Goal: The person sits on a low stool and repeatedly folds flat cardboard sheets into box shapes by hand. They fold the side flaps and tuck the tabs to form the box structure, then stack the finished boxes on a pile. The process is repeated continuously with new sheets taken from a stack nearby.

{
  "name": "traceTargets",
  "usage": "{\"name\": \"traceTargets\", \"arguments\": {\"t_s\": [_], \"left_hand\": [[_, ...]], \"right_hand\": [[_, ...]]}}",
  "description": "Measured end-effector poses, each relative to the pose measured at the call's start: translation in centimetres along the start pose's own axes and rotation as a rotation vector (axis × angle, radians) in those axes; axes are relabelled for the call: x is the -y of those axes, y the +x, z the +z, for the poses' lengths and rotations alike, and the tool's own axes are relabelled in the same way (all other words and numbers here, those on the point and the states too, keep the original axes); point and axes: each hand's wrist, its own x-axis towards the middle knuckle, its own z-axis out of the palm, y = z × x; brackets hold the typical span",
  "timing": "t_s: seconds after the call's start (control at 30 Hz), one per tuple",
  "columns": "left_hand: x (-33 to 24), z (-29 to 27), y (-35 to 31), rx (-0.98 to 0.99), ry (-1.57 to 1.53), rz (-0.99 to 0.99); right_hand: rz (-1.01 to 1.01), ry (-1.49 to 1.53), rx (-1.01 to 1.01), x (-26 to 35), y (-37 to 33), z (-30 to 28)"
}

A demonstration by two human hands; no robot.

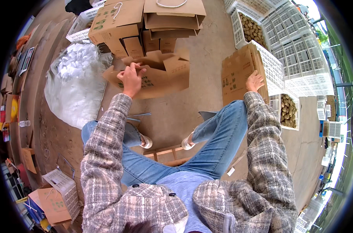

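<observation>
My left hand (131,79) is closed, fingers bent, at the near left edge of a brown cardboard box (161,79). This box is partly unfolded with flaps standing up, and its right end is smeared by motion. Over on the right, my right hand (254,81) rests with outstretched fingers against the top edges of a stack of flattened cardboard boxes (237,75). The stack leans by the white crates.
Folded cartons with rope handles (116,27) stand ahead. A white sack (73,93) with white pieces on it lies left. Stacked white plastic crates (300,58) rise on the right, near crates of brown round produce (252,29). A wooden frame (172,155) lies between my feet.
</observation>
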Motion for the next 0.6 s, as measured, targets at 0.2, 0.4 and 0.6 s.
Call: {"name": "traceTargets", "arguments": {"t_s": [0.2,0.4,0.6], "left_hand": [[-5.4,2.6,-4.8,0.282,-0.110,0.213],[-6.4,3.0,-8.2,0.448,-0.170,0.364],[-6.8,1.1,-7.9,0.511,-0.212,0.439]], "right_hand": [[-0.329,1.084,0.574,7.3,2.9,-6.1],[-0.943,0.720,0.816,17.9,-7.0,-16.8],[-0.903,0.737,0.870,19.3,-12.0,-15.1]]}}
